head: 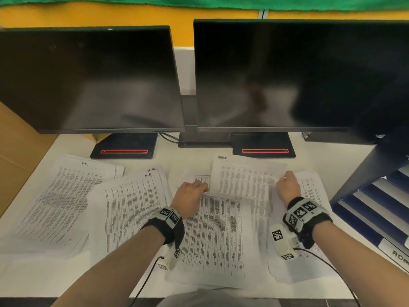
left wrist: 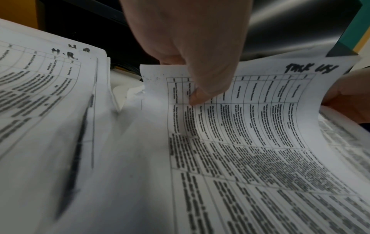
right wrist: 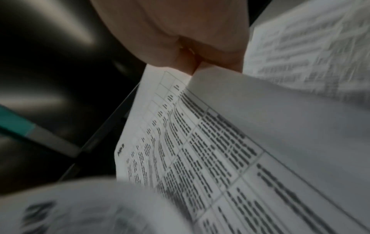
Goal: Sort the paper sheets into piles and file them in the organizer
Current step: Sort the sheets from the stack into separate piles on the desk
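I hold one printed sheet [head: 243, 180] with both hands above the middle pile [head: 212, 235], its far edge tilted up. My left hand [head: 204, 189] pinches its left edge; in the left wrist view the thumb [left wrist: 200, 93] lies on the sheet [left wrist: 250, 118], which has a handwritten heading at the top right. My right hand [head: 285, 176] pinches the right edge; in the right wrist view the fingers [right wrist: 192, 63] close on the sheet [right wrist: 180, 142]. A pile marked "H.R." [head: 132, 207] [left wrist: 50, 79] lies left of centre and a pile marked "I.T." [head: 59, 196] lies further left.
Another pile [head: 314, 191] lies under my right wrist. The dark blue organizer [head: 376, 207], with stacked trays and a partly visible label, stands at the right edge of the white desk [head: 33, 273]. Two dark monitors [head: 88, 80] [head: 287, 74] stand close behind the papers. A cardboard box [head: 17, 156] is at the left.
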`<state>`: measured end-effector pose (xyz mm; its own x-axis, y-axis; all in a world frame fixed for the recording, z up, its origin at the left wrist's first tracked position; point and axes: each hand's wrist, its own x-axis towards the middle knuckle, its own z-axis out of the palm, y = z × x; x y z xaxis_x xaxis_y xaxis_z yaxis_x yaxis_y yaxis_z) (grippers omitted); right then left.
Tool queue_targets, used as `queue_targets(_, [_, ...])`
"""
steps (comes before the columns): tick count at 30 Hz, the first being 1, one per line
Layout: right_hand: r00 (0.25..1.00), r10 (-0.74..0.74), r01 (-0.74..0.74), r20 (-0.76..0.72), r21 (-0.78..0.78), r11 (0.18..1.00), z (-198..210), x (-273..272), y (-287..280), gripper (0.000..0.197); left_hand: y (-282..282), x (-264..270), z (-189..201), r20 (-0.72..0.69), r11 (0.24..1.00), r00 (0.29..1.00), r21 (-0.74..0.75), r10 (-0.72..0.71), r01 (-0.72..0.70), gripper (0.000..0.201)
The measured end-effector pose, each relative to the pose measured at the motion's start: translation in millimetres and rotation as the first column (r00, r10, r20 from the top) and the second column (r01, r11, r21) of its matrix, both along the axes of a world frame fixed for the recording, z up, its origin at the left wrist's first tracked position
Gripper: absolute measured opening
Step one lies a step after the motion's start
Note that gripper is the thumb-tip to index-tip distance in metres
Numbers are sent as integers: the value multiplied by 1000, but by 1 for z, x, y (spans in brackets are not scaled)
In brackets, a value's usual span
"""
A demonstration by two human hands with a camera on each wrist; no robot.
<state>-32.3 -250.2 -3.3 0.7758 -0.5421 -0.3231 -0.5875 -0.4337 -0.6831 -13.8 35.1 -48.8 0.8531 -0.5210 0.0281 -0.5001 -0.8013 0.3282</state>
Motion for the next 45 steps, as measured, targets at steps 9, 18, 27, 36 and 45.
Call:
queue_targets(9, [948,-37,-52,-317,-268,962,2,-6,-84,30,-1,6,-4,-21,998,1000,61,-14,15,26])
queue_targets(18, [999,38,-39,-11,-477,878,6,-14,-27,66,-2,9,-7,2,998,1000,61,-12,12,27])
queue_targets(27, [713,540,-672,-447,-216,708,-46,-50,17,60,-2,9,-8,5,997,1000,78,12,-12,25])
queue_targets(36, [647,627,-756,-434,-255,603,-51,-70,-27,61,-1,12,-8,-17,993,1000,120,18,-16,28])
queue_targets(45, [859,506,-488,-73,-414,769,-15,5,17,42,-3,13,-8,-22,988,1000,152,6,-3,24])
